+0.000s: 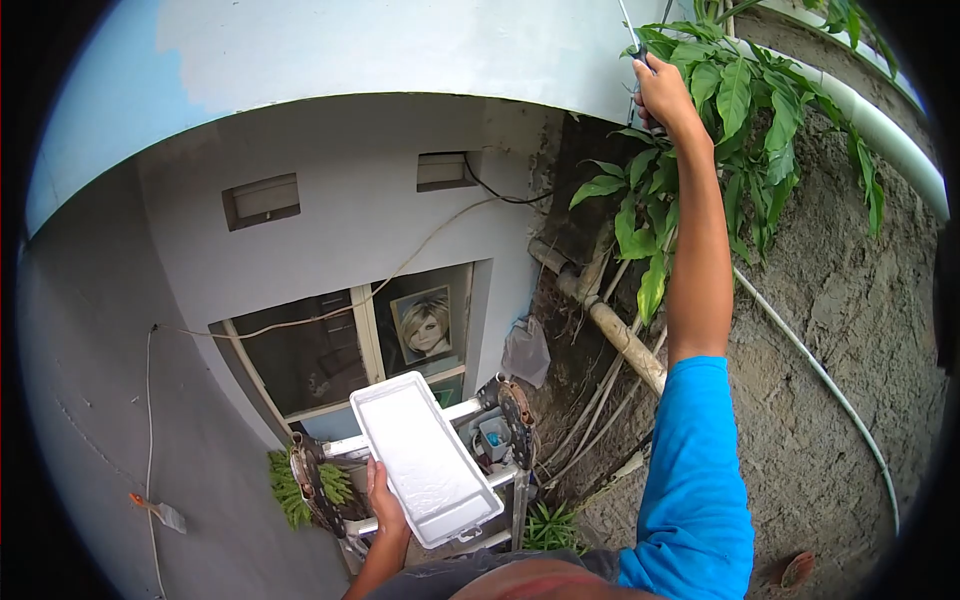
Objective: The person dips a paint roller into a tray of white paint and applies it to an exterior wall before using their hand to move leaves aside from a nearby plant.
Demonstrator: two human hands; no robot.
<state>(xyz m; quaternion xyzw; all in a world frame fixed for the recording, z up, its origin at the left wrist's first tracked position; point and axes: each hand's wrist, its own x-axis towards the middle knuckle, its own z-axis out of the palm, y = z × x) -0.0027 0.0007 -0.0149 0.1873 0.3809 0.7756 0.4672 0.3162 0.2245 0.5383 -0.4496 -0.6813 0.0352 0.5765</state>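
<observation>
In the head view, my left hand (384,500) grips the left edge of a white paint tray (462,522), its thumb along the rim. Wet-looking white paint (415,440) covers the inside of the tray. My right arm stretches up to the top right, where my right hand (662,95) is closed round the dark handle of a paint roller (637,48). A thin metal rod runs up from that handle; the roller's head is out of frame. Close beside this hand are the pale blue-white wall (400,50) and leafy green branches (735,95).
Below the tray stands a metal ladder (345,447) with rusty joints. A window (330,350) with a portrait picture (422,325) lies beyond. Pipes (620,340) and a rough earthen bank (830,330) are on the right. A paintbrush (160,512) is at the far left.
</observation>
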